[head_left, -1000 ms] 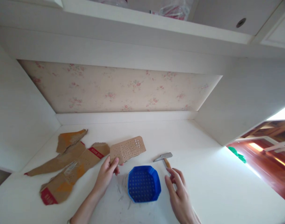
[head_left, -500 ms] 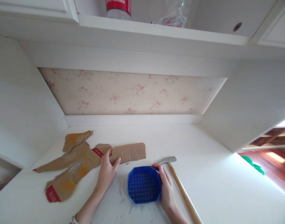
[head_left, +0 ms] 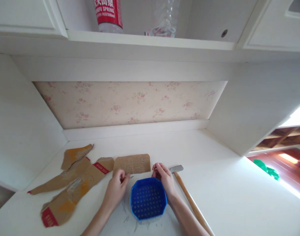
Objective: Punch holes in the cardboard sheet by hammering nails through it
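Note:
A blue octagonal plastic basket (head_left: 149, 198) with rows of small holes in its base sits on the white surface between my forearms. Just beyond it lies a flat brown cardboard piece (head_left: 132, 163), dotted with many small punctures. My left hand (head_left: 117, 187) is closed at the cardboard's lower left edge, its fingertips curled inward; whether anything is pinched there is hidden. Past the basket's upper right corner, my right hand (head_left: 164, 178) has thumb and fingers pressed together near the cardboard's right end. I cannot make out anything in that pinch.
Torn cardboard strips (head_left: 78, 186) with red and orange patches spread out on the left. A wooden-handled tool (head_left: 192, 205) with a flat grey head lies to the right. Dark scraps or marks surround the basket. Bottles (head_left: 110, 14) stand on the shelf (head_left: 150, 39) overhead.
My right hand has left the basket's right side and moved up toward the cardboard's right end. My left hand has curled its fingers at the cardboard's lower edge. The camera view has shifted.

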Tool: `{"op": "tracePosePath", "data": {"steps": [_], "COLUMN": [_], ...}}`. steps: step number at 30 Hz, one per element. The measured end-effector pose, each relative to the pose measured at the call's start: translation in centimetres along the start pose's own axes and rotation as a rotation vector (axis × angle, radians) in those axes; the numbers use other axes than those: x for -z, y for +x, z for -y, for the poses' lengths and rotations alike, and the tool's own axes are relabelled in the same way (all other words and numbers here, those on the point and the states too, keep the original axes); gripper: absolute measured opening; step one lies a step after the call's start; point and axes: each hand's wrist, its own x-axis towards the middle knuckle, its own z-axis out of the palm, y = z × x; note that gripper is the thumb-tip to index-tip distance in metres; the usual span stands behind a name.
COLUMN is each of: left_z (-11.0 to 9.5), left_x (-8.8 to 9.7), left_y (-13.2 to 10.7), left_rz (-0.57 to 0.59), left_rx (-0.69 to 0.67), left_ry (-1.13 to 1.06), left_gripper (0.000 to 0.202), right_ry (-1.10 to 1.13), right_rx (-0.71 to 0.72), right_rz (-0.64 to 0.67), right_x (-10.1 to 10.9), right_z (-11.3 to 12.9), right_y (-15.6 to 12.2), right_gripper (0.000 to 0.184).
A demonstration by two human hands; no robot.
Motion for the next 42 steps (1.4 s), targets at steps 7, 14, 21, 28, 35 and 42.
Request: {"op": "tracePosePath", "data": {"steps": [7,14,21,28,35,42], "left_z": [-0.8,-0.1,-0.5,-2.1,-1.7,-0.8], "left_x": [-2.5,-2.8,-3.0,-2.9,-3.6,-3.3], "left_y": [1.9,1.8,1.1,2.5,2.9,2.7], "left_rz": [0.14,0.18,0.214,0.237,0.153,0.172], "left_rx": [0.03,0.095,0.149,0.222,0.263,0.276], "left_ry": [-0.096,-0.14,-0.224,-0.442,-0.652,-0.632], "left_gripper": [0.043,0.041,0.036,0.045,0.05,0.042], "right_ry": [-0.005,-0.036,-0.097,-0.096,-0.202,-0.071], "right_rx": [0.044,0.046,0.032,0.119,0.205,0.11], "right_rz": [0.064,0.058,0.008,-0.043,0.043,-0.07], "right_x": [-1.5,-1.4,-0.7,-0.8,-1.5,-1.2], "right_z": [-1.1,-3.2,-4.8,-3.9,-2.3,-2.8], "right_y": [2.8,3.8,5.1,4.8,3.5,3.7], "right_gripper": [0.04,0.055,0.041,0.038,0.027,0.041]}}
